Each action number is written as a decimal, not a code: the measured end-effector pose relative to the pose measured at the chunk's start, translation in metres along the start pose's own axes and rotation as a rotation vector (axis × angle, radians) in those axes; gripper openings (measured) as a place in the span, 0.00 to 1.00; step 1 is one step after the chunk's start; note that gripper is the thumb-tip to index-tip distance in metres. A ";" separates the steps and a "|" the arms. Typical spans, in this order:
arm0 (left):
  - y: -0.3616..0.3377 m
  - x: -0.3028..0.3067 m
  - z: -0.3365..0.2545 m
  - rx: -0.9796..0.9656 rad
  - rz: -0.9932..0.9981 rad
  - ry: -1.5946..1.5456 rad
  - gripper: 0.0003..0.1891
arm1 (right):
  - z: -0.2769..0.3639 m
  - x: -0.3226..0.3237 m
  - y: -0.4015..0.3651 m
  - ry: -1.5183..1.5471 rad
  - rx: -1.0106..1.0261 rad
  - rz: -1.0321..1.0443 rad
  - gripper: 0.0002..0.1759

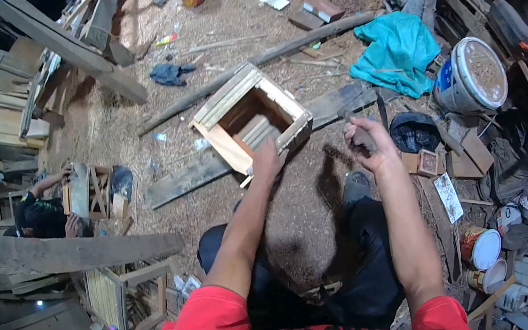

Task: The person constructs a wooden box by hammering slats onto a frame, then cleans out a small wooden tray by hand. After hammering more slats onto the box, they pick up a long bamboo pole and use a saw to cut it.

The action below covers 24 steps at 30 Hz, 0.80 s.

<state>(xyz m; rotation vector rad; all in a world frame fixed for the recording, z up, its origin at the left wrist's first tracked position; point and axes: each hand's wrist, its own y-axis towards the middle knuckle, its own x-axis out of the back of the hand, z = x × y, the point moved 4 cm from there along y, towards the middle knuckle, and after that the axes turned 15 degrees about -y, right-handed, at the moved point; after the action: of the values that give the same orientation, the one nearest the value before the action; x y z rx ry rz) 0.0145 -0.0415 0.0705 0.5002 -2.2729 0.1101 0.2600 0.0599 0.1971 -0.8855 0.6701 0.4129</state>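
Observation:
A small open wooden box (pixel 226 145) sits tilted on a grey plank (pixel 189 179) on the ground in front of me. Its hollow faces up, and pale wooden strips show inside. My left hand (pixel 270 159) grips the near edge of the box, with fingers curled over the rim. To the right of the box and apart from it, my right hand (pixel 377 143) is raised and closed around a small dark grey-brown piece (pixel 362 138). What kind of thing it is I cannot make out, as the fingers partly cover it.
A long pole (pixel 286 49) lies behind the box. To the right are a teal cloth (pixel 400 56), a large white bucket (pixel 450 79) and several paint tubs (pixel 485 247). A thick beam (pixel 81 248) juts in from the left, where another person (pixel 39 213) handles wood.

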 end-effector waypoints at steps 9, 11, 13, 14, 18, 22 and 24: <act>0.001 0.056 -0.045 0.101 0.559 0.269 0.28 | -0.007 0.008 -0.006 -0.226 -0.002 -0.044 0.07; 0.035 0.118 -0.041 0.354 0.007 -0.216 0.24 | -0.013 0.006 -0.014 -0.189 -0.054 -0.007 0.08; 0.066 0.159 -0.001 -0.144 -0.540 0.159 0.30 | -0.015 0.005 -0.021 -0.165 -0.093 0.028 0.12; 0.072 0.149 0.043 -0.160 -0.556 0.197 0.31 | -0.018 0.002 -0.024 -0.158 -0.115 0.021 0.12; 0.087 0.131 0.097 0.030 -0.479 0.264 0.40 | -0.014 -0.007 -0.027 -0.173 -0.179 0.028 0.14; 0.061 0.145 0.071 0.257 -0.423 0.145 0.44 | -0.026 -0.016 -0.041 -0.258 -0.183 0.012 0.18; 0.048 0.138 0.069 0.249 -0.448 0.219 0.42 | -0.019 -0.017 -0.053 -0.312 -0.152 0.039 0.21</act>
<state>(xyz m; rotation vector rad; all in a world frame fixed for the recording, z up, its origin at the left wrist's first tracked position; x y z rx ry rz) -0.1360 -0.0570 0.1271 1.0613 -1.8942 0.2116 0.2717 0.0129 0.2298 -0.9278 0.3720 0.6283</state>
